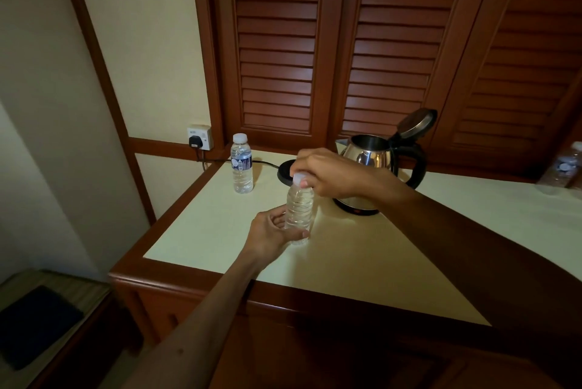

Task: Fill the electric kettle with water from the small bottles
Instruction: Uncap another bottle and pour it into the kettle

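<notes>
- At the far left on the wall sits the socket (200, 138) with a plug in it; its cord (252, 162) runs along the back of the table (362, 262) to the black base (285, 175).
- A spare bottle (242, 163) stands upright near the back left of the table, cap on, well apart from my hands. It looks full, so I judge it has some weight for its size.
- My left hand (271, 236) is wrapped around the lower half of the bottle in hand (299, 210), fingers curled round the back, thumb across the front. Thin ribbed plastic like this should dent easily, so I would hold it low and gently; squeezing hard once the cap is off could push water out.
- My right hand (327, 173) is closed over its cap (299, 177), fingertips pinching the rim. The cap is small and ridged, so the grip belongs there for twisting.
- The kettle (368, 155) stands just behind my right hand, off the black base, lid (417, 124) flipped up and mouth open. Shiny metal, stiff; its black handle (417, 165) on the right is where to steady it.
- At the far right edge another bottle (565, 168) shows, blurred.
</notes>
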Tool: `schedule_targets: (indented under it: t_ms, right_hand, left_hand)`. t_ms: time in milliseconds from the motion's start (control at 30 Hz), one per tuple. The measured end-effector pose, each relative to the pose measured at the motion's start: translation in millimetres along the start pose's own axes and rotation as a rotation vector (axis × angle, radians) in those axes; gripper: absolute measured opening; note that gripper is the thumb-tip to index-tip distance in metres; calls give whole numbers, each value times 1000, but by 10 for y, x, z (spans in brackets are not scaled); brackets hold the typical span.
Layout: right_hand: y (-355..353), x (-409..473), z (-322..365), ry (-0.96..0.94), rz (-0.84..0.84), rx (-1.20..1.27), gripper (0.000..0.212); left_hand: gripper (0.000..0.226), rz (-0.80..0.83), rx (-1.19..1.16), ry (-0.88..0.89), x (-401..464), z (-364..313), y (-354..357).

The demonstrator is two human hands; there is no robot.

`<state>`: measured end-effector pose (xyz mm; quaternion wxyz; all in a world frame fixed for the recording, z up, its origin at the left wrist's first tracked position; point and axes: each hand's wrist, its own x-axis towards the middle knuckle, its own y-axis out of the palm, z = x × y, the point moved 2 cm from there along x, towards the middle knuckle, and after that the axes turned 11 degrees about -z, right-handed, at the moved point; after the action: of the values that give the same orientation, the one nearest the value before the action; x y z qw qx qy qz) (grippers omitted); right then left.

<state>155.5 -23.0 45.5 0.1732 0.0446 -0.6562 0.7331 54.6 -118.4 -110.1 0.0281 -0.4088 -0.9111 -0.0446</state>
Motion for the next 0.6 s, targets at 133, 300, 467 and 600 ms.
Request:
schedule_targets:
  t_ms: [133,300,467,600]
  right_hand:
    - [-5,-50,-33,28,-50,129,38]
    - [3,15,-13,141,-30,-7,52]
    - [2,75,35,83,6,-86,21]
    - [-25,70,5,32,28,-19,19]
  left_hand:
    - [57,3,-20,5,-5,2,-2]
    - [57,8,-27,8,9,26,-4]
    - [54,5,-5,12,-2,26,-12]
    - [55,10,-10,-3,-6,18,-13]
